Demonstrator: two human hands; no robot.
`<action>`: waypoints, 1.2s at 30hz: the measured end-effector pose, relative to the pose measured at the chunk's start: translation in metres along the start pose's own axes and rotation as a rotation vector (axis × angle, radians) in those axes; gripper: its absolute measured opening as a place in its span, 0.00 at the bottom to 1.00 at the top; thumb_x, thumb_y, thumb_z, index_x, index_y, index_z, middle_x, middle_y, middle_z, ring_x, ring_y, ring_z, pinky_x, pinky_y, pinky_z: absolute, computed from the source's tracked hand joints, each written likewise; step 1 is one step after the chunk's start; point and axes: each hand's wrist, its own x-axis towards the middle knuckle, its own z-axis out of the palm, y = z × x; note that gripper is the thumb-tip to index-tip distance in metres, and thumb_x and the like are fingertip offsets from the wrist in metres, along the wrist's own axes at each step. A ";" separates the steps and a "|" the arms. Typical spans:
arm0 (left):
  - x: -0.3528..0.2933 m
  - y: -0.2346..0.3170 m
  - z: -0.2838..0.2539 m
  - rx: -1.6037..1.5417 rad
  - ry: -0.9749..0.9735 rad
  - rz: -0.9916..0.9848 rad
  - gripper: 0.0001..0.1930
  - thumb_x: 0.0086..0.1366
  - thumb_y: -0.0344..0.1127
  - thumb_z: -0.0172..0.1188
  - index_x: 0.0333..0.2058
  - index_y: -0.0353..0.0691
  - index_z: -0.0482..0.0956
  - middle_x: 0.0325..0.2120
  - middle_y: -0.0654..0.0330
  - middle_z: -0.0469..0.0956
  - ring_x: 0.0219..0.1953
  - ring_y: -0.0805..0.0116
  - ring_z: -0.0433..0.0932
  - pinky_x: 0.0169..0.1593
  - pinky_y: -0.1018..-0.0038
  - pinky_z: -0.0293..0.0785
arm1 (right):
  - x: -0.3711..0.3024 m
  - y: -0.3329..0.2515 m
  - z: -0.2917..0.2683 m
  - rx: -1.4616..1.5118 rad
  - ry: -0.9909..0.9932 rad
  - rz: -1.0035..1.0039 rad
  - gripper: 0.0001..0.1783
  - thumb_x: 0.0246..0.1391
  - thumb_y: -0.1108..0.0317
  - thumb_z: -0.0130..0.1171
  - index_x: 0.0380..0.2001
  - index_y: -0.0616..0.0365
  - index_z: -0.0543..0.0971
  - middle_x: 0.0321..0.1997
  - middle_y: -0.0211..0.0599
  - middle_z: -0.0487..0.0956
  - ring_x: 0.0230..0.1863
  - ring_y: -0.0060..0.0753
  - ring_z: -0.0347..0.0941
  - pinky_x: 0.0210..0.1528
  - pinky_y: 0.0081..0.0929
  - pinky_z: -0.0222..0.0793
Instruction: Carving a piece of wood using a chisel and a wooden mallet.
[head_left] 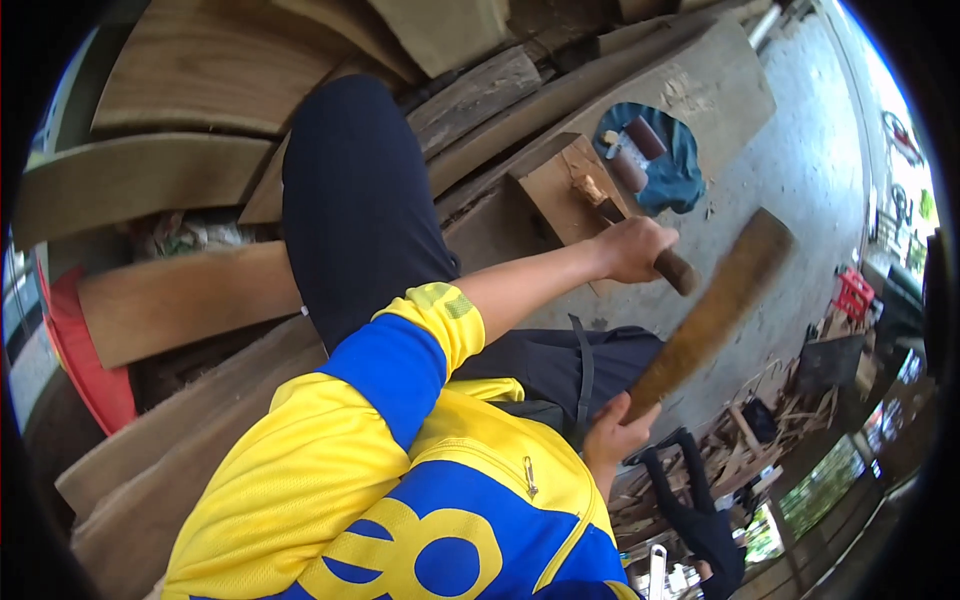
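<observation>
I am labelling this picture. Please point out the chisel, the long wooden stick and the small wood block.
chisel (676,268): head view, on its wooden handle end.
long wooden stick (715,312): head view, on its middle.
small wood block (560,190): head view, on its flat top face.

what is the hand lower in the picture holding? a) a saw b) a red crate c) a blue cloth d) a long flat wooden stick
d: the right hand grips the lower end of a long flat wooden stick, which slants up past the left hand and its dark tool handle.
</observation>
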 end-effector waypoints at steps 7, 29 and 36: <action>0.011 0.009 -0.015 -0.028 0.081 -0.078 0.14 0.44 0.30 0.69 0.27 0.36 0.71 0.26 0.44 0.76 0.35 0.41 0.76 0.33 0.62 0.72 | 0.019 -0.012 -0.032 0.565 0.200 0.058 0.32 0.59 0.41 0.53 0.44 0.62 0.63 0.26 0.36 0.70 0.17 0.20 0.66 0.17 0.16 0.63; 0.078 -0.032 -0.047 -0.153 0.417 -0.179 0.15 0.57 0.34 0.59 0.14 0.37 0.72 0.11 0.64 0.73 0.16 0.76 0.74 0.21 0.75 0.67 | 0.073 0.030 0.121 0.790 -0.516 0.669 0.23 0.64 0.47 0.49 0.30 0.57 0.67 0.18 0.32 0.70 0.12 0.22 0.66 0.12 0.22 0.64; 0.113 -0.078 -0.045 0.023 0.439 -0.314 0.15 0.51 0.39 0.62 0.16 0.33 0.76 0.15 0.50 0.77 0.23 0.56 0.81 0.29 0.65 0.74 | 0.066 0.029 0.126 0.828 -0.530 0.637 0.22 0.64 0.48 0.49 0.29 0.57 0.67 0.17 0.31 0.70 0.12 0.21 0.66 0.12 0.21 0.64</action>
